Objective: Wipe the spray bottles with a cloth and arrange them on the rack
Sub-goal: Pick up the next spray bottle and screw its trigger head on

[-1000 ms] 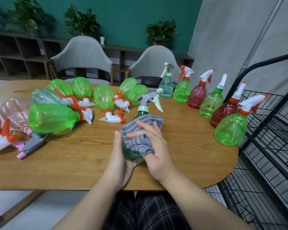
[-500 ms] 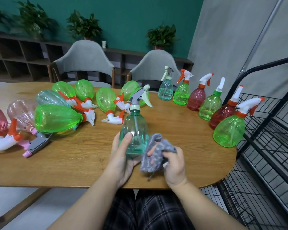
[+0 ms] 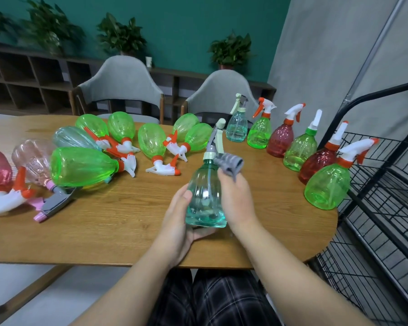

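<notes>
Six bottles (image 3: 300, 150) stand upright by the rack (image 3: 386, 184), apparently empty; approx. ten lie unwiped. Left hand (image 3: 177, 222) grips teal bottle (image 3: 205, 198), right hand (image 3: 238, 198) pinches cloth (image 3: 229, 164).

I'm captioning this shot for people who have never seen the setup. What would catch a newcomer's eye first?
First, the clear teal plastic spray bottle held upright at the centre, left hand cupping its base while the right hand rubs a grey striped cloth at its neck. Next, the bright green plastic bottles lying on their sides across the left of the wooden table.
</notes>
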A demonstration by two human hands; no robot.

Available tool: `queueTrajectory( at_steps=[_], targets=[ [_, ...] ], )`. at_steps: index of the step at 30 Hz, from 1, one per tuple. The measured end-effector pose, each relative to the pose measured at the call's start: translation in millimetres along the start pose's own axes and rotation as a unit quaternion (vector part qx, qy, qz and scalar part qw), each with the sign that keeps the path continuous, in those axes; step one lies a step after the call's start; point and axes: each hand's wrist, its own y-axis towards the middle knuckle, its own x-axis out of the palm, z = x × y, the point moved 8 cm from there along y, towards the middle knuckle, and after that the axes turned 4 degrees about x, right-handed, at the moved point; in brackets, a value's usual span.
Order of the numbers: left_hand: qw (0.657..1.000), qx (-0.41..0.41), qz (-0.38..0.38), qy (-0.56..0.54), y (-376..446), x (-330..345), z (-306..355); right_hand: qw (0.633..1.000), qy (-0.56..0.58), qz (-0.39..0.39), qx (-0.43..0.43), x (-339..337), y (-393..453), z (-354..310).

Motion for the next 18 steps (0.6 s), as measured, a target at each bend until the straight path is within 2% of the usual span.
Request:
queueTrajectory(
  at_steps=[4, 10, 18],
  targets=[
    [1.0, -0.002, 0.005, 0.018, 3, 2, -1, 0.992, -0.086, -0.003, -0.088, 5, -5, -1],
    [0.999, -0.014, -0.003, 0.033, 2, 2, -3, 0.967, -0.173, -0.061, -0.179, 13, -14, 3],
    [1.0, -0.001, -0.019, -0.023, -2, 6, 1, 0.947, -0.139, -0.09, -0.275, 18, -33, -1]
  ],
)
